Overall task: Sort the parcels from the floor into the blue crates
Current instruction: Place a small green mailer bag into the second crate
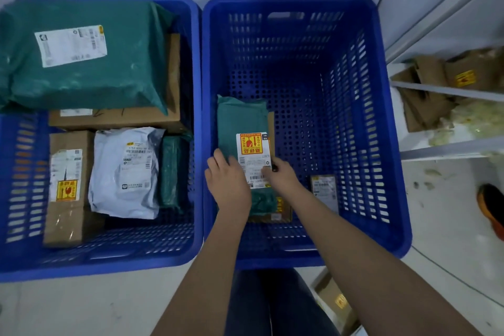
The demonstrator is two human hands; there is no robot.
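Placing step: the green parcel (242, 120) lies inside the right crate (381, 128), on top of a brown box (283, 210) near the crate's left wall. The left hand (229, 180) rests flat on the parcel, fingers straight. The right hand (282, 176) curls at the parcel's right edge by the label and seems to pinch it. The left crate (196, 117) is already packed. Next, I judge, both hands let go and lift out, then reach for the floor parcel (335, 300) beside the knee.
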